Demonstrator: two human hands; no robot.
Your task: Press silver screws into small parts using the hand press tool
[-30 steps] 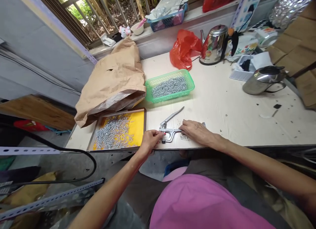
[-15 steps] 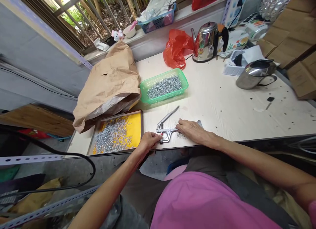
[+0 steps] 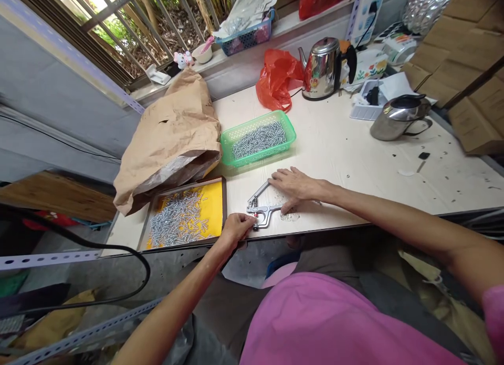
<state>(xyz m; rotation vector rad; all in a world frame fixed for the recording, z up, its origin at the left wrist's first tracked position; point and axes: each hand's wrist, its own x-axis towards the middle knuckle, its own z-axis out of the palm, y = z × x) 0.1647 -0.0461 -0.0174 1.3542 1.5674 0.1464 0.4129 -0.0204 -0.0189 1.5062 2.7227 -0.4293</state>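
Note:
A metal plier-like hand press [image 3: 262,209] lies near the table's front edge, its upper handle raised. My left hand [image 3: 235,229] is pinched at the tool's jaw; what the fingertips hold is too small to make out. My right hand [image 3: 293,185] lies on the tool's handles, fingers stretched over the raised upper handle. A small pile of tiny clear parts [image 3: 290,216] sits just below my right hand. Left of my left hand is a brown tray with a yellow liner [image 3: 214,201], holding several small metal pieces.
A green basket [image 3: 291,135] of metal pieces stands behind the tool. A brown paper sack [image 3: 173,128] lies at the left. At the back are a red plastic bag [image 3: 277,79], a steel kettle [image 3: 325,68] and a steel jug [image 3: 397,118]. Cardboard [image 3: 468,55] leans at right.
My right hand has moved from the tool's lower handle up and forward onto the raised upper handle. The left hand stays pinched at the jaw. The camera has shifted slightly.

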